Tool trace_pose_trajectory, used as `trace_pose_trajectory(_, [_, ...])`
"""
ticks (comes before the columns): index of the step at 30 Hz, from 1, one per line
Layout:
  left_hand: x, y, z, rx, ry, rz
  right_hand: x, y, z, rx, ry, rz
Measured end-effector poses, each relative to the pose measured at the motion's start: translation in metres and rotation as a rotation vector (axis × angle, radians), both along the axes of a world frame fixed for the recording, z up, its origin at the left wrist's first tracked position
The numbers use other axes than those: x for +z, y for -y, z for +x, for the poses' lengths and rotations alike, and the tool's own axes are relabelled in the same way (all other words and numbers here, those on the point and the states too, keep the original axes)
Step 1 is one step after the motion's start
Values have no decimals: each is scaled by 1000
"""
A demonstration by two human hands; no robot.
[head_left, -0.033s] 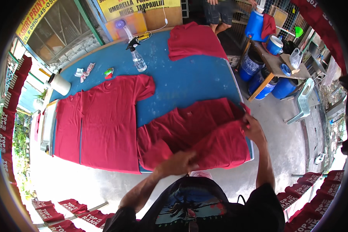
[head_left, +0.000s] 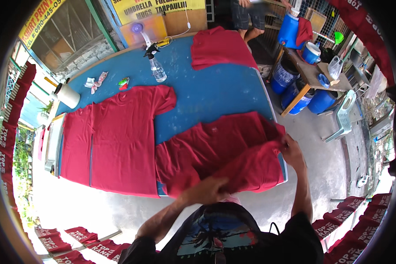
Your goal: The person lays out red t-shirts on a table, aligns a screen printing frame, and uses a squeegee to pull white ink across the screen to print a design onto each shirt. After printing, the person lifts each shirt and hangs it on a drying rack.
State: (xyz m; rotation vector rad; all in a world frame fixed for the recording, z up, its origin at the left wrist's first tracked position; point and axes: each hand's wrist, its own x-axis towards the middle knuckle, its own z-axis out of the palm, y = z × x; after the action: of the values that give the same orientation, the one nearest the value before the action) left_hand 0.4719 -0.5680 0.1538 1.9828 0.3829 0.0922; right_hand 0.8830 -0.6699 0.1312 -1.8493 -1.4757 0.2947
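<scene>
A dark red T-shirt (head_left: pixel 233 132) lies rumpled on the near right part of the blue table (head_left: pixel 215 88), its neckline away from me and its lower part folded over loosely. My right hand (head_left: pixel 293 153) is closed on the shirt's right edge, by the table's right side. At the near hem my left hand (head_left: pixel 205 190) has its fingers bent around the cloth, slightly blurred. To the left, another dark red T-shirt (head_left: pixel 125 136) is spread flat, overlapping a further red shirt (head_left: pixel 76 141) at the table's left end.
Farther back are a folded red shirt (head_left: pixel 222 48), a clear spray bottle (head_left: pixel 157 69), a small purple fan (head_left: pixel 137 29) and a white container (head_left: pixel 67 96). Beyond the right edge stand a wooden bench (head_left: pixel 314 72), blue drums (head_left: pixel 285 75) and a plastic chair (head_left: pixel 345 114). A person (head_left: pixel 251 20) stands behind the table.
My left hand has shifted slightly to the right along the near hem. My right hand has moved a little outward with the shirt's edge, and the loose cloth has shifted.
</scene>
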Motion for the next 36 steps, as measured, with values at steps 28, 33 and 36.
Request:
trace_pose_trajectory(28, [219, -386, 458, 410, 794, -867, 14, 10, 76, -382, -365, 244])
trace_pose_trajectory(33, [175, -535, 450, 830, 780, -427, -34, -22, 48, -158, -309, -13])
trace_pose_trajectory(36, [105, -556, 429, 1143, 177, -219, -30, -34, 43, -39, -94, -89])
